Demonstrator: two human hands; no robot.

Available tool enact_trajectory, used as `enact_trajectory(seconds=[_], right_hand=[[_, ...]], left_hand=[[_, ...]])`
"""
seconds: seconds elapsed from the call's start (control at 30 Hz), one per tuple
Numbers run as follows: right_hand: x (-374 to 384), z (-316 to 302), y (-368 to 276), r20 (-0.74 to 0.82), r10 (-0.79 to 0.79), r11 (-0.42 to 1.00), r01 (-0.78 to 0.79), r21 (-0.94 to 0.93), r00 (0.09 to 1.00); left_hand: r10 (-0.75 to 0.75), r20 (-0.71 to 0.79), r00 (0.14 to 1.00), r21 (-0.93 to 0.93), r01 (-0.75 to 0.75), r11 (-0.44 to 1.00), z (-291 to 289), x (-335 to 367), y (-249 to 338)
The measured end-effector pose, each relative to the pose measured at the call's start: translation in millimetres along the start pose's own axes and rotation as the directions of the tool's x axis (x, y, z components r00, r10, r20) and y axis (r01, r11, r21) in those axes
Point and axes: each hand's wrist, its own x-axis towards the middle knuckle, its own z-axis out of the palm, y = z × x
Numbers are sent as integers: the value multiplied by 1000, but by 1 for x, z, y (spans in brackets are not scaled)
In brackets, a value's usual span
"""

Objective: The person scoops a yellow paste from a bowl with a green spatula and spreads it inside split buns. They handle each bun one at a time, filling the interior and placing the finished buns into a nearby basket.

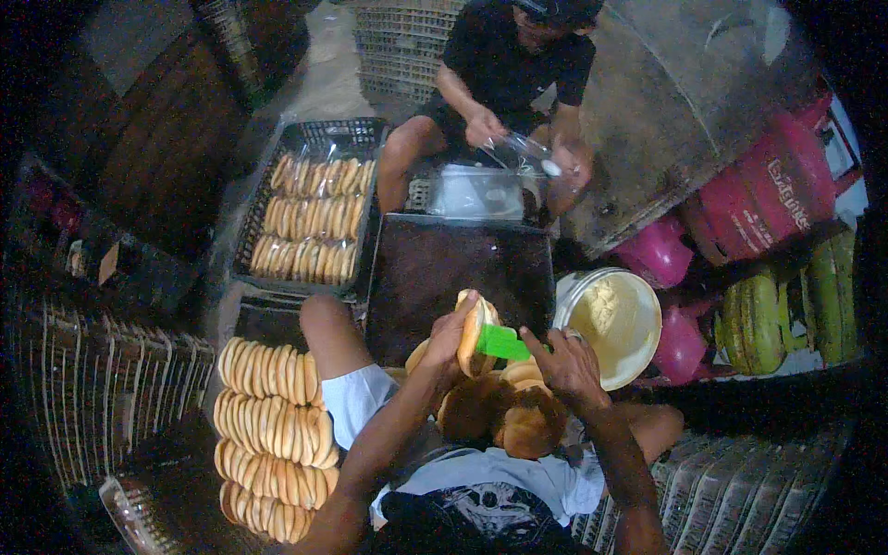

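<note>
My left hand (448, 340) grips a split bread bun (472, 344), held upright above my lap. In my right hand (570, 372) is a bright green spatula (504, 342), its flat blade against the bun's open side. More round golden-brown buns (529, 427) are heaped in front of me, just under both hands. Right beside my right hand stands a round white tub (638, 350) with pale yellow cream (601, 310) stuck to its inside.
A dark tray (453, 277) lies ahead. Rows of buns (273, 416) line my left, beyond them a black crate (245, 236) of bagged buns. Opposite, a co-worker (518, 83) handles a clear plastic bag (527, 148). Pink gas cylinders (758, 194) and green ones (754, 319) stand right.
</note>
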Motion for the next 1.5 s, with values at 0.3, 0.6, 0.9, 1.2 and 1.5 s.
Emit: enact_trajectory(seconds=[0.3,0.6,0.9,1.2,1.5], right_hand=[[-20,19,13,-63,226,972,-229,-51,972],[-84,47,27,-245,307,947,-272,169,919],[-132,73,77,-192,621,716,-450,534,760],[-136,84,74,-445,504,847,-323,422,741],[-135,70,78,-102,652,657,-493,571,751]], left_hand=[[-40,320,946,50,26,998,3,-1,-21],[52,89,995,38,-56,998,-15,22,-24],[677,46,735,979,-169,117,-53,120,-39],[-181,-31,983,823,-78,-562,-26,212,-32],[165,316,934,792,-164,-589,-6,115,-58]])
